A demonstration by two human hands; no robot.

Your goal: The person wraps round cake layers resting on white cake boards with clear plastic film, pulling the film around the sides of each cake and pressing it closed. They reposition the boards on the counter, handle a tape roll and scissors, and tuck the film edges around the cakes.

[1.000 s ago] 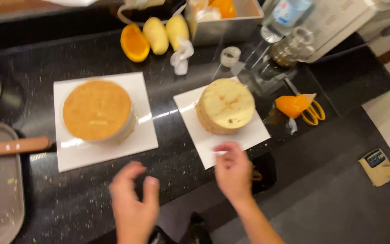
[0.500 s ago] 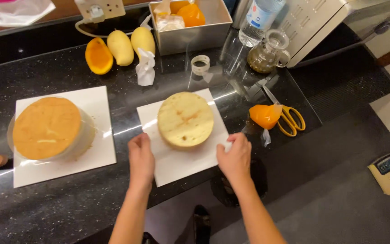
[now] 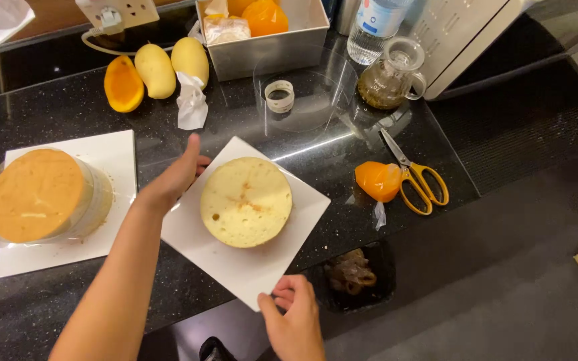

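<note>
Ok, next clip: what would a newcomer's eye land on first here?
Probably the pale round sponge cake on a white square board at the centre of the black counter, with the left hand at the board's far-left edge and the right hand pinching its near corner. Left of it sits a browner cake in a clear collar; to the right lie yellow-handled scissors.

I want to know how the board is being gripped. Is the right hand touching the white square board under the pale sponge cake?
Touching. In the head view the right hand pinches the near corner of the white square board, fingertips overlapping its edge.
</note>
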